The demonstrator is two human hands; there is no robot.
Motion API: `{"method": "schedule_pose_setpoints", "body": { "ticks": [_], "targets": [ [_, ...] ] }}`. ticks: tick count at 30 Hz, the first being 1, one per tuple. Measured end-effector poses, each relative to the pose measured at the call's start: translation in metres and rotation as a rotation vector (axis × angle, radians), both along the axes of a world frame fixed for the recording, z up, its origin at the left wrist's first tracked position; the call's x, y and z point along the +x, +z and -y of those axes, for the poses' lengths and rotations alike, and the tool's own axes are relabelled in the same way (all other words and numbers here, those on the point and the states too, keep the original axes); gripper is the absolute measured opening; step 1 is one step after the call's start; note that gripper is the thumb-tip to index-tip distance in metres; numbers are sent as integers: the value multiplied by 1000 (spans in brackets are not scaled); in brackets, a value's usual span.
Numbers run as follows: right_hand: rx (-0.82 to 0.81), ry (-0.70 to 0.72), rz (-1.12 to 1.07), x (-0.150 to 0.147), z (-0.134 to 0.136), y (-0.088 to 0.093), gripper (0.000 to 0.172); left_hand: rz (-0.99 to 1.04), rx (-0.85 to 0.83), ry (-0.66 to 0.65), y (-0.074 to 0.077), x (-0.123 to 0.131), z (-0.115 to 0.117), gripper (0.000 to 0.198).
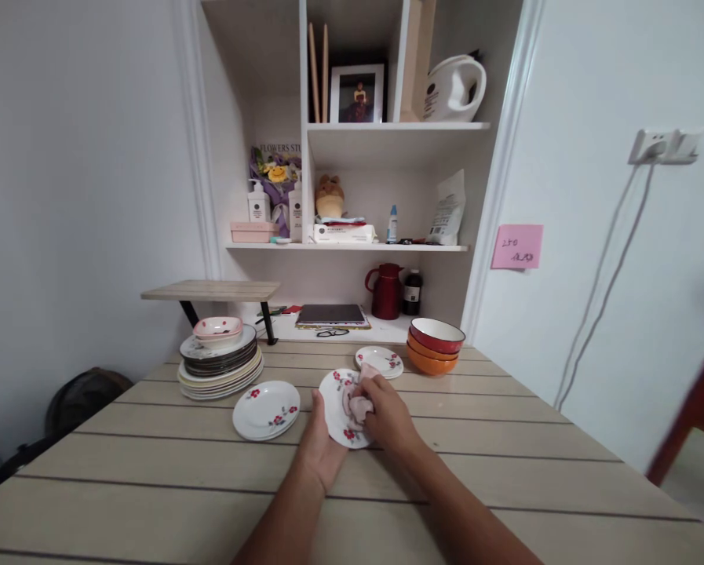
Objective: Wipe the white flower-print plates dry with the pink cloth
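My left hand [321, 447] grips a white plate with red flowers [335, 386] by its lower left edge, thumb at the rim and the other fingers hidden beneath. The plate is tilted above the table. In my right hand [388, 414] is a bunched pale pink cloth [360, 406], pressed against the plate's face. To the left lies a small stack of matching flowered plates [266, 410]. Behind the held plate, more flowered plates [378, 361] are stacked, partly covered by the cloth and my right hand.
At the left stands a tall stack of plates [220, 377] topped by pink-rimmed bowls [217, 329], near a small raised shelf [210, 290]. Red and orange bowls [436, 345] are stacked at the right back. Behind them are a red jug [385, 292] and a dark laptop [331, 315].
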State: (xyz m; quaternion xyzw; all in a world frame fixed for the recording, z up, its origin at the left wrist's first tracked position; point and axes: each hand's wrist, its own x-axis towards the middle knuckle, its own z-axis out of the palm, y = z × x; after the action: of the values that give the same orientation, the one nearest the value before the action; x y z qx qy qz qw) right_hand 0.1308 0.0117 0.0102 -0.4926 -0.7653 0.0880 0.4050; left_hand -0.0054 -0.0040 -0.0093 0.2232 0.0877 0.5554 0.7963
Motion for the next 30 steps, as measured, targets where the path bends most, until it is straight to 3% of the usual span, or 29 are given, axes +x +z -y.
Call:
{"method": "schedule_pose_setpoints", "body": {
  "ticks": [4, 10, 13, 16, 19, 26, 30],
  "targets": [
    [-32, 79, 3, -9, 8, -2, 40, 22, -6, 108, 1, -9, -4, 61],
    [-8, 267, -56, -24, 21, 7, 41, -108, -26, -62, 4, -6, 7, 66],
    [74, 187, -54, -19, 16, 9, 41, -141, -25, -158, 5, 2, 14, 69],
    [122, 26, -11, -5, 5, 9, 41, -104, -11, -175, 5, 8, 16, 66],
    [94, -108, 38, 8, -4, 5, 42, -34, -2, -129, 1, 7, 9, 60],
    [1, 14, 32, -9, 8, -3, 37, 48, -49, 202, 3, -12, -5, 56],
    [8, 171, 1, -23, 19, 1, 39, -55, -87, 105, 9, -9, 4, 58]
  ]
}}
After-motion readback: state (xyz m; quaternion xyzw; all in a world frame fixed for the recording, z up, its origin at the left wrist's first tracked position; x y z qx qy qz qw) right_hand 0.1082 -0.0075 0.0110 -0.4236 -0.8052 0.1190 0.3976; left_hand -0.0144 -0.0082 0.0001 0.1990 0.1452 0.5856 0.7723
